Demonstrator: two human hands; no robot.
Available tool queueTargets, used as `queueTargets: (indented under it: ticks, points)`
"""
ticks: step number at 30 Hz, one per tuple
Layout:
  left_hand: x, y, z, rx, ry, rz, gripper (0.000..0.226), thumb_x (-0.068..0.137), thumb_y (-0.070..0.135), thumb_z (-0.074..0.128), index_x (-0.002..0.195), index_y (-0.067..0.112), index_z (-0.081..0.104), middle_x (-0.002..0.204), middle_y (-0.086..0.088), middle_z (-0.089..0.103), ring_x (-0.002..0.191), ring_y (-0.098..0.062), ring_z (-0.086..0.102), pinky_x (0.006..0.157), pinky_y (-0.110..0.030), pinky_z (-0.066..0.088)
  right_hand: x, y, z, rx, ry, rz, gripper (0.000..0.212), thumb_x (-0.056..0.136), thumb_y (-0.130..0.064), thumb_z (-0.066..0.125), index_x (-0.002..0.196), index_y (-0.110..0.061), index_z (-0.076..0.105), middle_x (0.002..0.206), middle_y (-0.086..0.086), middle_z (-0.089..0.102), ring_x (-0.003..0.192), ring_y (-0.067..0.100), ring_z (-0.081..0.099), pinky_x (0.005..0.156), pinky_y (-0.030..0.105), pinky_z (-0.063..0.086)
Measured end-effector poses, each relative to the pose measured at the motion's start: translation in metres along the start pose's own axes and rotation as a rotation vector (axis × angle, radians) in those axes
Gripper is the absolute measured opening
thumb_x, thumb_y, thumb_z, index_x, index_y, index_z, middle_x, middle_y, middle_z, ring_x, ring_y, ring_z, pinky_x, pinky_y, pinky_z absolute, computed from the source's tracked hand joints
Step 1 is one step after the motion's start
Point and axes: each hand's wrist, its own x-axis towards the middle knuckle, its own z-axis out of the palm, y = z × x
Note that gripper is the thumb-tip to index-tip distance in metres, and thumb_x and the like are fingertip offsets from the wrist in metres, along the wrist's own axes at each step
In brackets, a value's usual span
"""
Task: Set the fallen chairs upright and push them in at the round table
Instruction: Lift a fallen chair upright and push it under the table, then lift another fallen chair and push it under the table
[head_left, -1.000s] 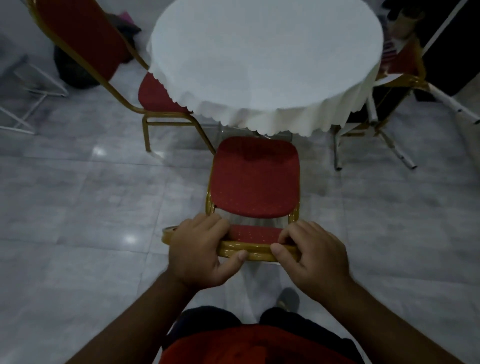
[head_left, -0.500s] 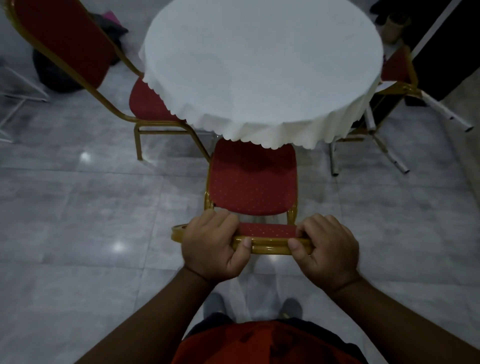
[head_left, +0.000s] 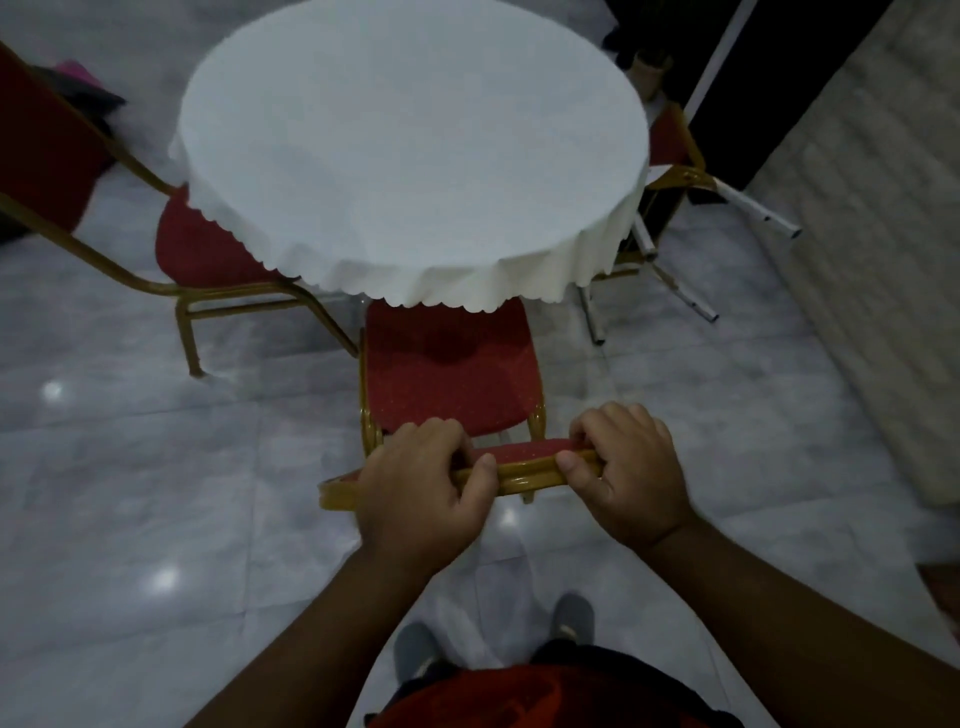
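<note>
A red-cushioned chair with a gold frame (head_left: 447, 384) stands upright in front of me, its seat front tucked under the white cloth of the round table (head_left: 410, 156). My left hand (head_left: 421, 493) and my right hand (head_left: 628, 478) both grip the top rail of its backrest. A second red chair (head_left: 202, 249) stands upright at the table's left, its seat partly under the cloth. A third red chair (head_left: 670, 150) shows at the table's far right, mostly hidden behind the table.
White metal legs (head_left: 592, 317) splay out on the floor at the table's right. A light textured wall (head_left: 878, 260) runs along the right. A dark bag with something pink (head_left: 78, 88) lies at the far left. The floor is glossy grey tile.
The chair in my hands has slid forward, and its seat front now lies under the tablecloth. I have stepped closer to the table. Both hands keep the same grip.
</note>
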Motion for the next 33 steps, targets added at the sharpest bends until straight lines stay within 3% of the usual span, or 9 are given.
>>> queueTargets:
  ticks: [2, 4, 8, 11, 17, 22, 27, 33]
  points:
    - [0.009, 0.012, -0.004, -0.049, -0.087, -0.139, 0.018, 0.086, 0.051, 0.054, 0.082, 0.034, 0.055, 0.072, 0.015, 0.056, 0.073, -0.004, 0.053, 0.061, -0.033, 0.047, -0.004, 0.001, -0.004, 0.042, -0.051, 0.079, 0.061, 0.088, -0.078, 0.025, 0.1, -0.028, 0.058, 0.093, -0.011, 0.051, 0.091, 0.011, 0.041, 0.078, 0.032, 0.034]
    - [0.02, 0.03, -0.006, -0.07, -0.189, -0.16, 0.021, 0.09, 0.055, 0.053, 0.101, 0.037, 0.057, 0.088, 0.019, 0.059, 0.088, -0.006, 0.057, 0.073, -0.035, 0.051, -0.014, 0.007, -0.009, 0.125, -0.075, 0.22, 0.06, 0.085, -0.076, 0.037, 0.12, -0.031, 0.055, 0.109, -0.013, 0.053, 0.105, 0.008, 0.041, 0.085, 0.03, 0.039]
    - [0.041, 0.083, 0.018, -0.006, -0.444, -0.055, 0.05, 0.095, 0.06, 0.044, 0.134, 0.028, 0.048, 0.121, 0.01, 0.055, 0.118, -0.017, 0.05, 0.093, -0.042, 0.046, -0.039, 0.029, -0.028, 0.159, -0.054, 0.352, 0.063, 0.089, -0.069, 0.047, 0.137, -0.028, 0.05, 0.129, -0.011, 0.056, 0.12, 0.003, 0.043, 0.097, 0.024, 0.037]
    - [0.049, 0.123, 0.058, 0.099, -0.524, 0.088, 0.061, 0.095, 0.063, 0.039, 0.143, 0.025, 0.044, 0.143, 0.004, 0.051, 0.129, -0.02, 0.044, 0.103, -0.044, 0.044, -0.053, 0.058, -0.048, 0.077, -0.049, 0.398, 0.069, 0.088, -0.071, 0.039, 0.139, -0.026, 0.051, 0.137, -0.007, 0.058, 0.128, 0.011, 0.047, 0.106, 0.031, 0.04]
    - [0.056, 0.207, 0.157, 0.159, -0.603, 0.303, 0.055, 0.1, 0.052, 0.044, 0.142, 0.017, 0.049, 0.144, -0.002, 0.054, 0.134, -0.021, 0.047, 0.111, -0.034, 0.036, -0.099, 0.167, -0.094, -0.082, -0.118, 0.611, 0.061, 0.095, -0.065, 0.04, 0.14, -0.025, 0.051, 0.142, -0.005, 0.055, 0.132, 0.017, 0.048, 0.112, 0.034, 0.032]
    - [0.077, 0.303, 0.246, 0.185, -0.647, 0.424, 0.054, 0.102, 0.047, 0.045, 0.143, 0.012, 0.05, 0.146, -0.008, 0.053, 0.137, -0.024, 0.046, 0.117, -0.035, 0.033, -0.146, 0.286, -0.155, -0.174, -0.169, 0.794, 0.062, 0.098, -0.063, 0.036, 0.143, -0.022, 0.048, 0.15, -0.003, 0.049, 0.139, 0.017, 0.043, 0.115, 0.034, 0.028]
    - [0.107, 0.385, 0.313, 0.193, -0.701, 0.379, 0.058, 0.103, 0.049, 0.041, 0.146, 0.011, 0.046, 0.151, -0.01, 0.049, 0.142, -0.026, 0.042, 0.12, -0.036, 0.029, -0.163, 0.387, -0.21, -0.192, -0.223, 0.877, 0.067, 0.098, -0.064, 0.033, 0.15, -0.022, 0.041, 0.158, 0.0, 0.039, 0.146, 0.017, 0.033, 0.121, 0.037, 0.023]
    - [0.167, 0.43, 0.38, 0.258, -0.765, 0.386, 0.06, 0.105, 0.049, 0.037, 0.15, 0.009, 0.04, 0.155, -0.011, 0.044, 0.145, -0.026, 0.037, 0.123, -0.037, 0.025, -0.113, 0.483, -0.241, -0.217, -0.275, 0.874, 0.069, 0.099, -0.062, 0.03, 0.154, -0.02, 0.033, 0.163, 0.002, 0.03, 0.15, 0.018, 0.026, 0.123, 0.039, 0.019]
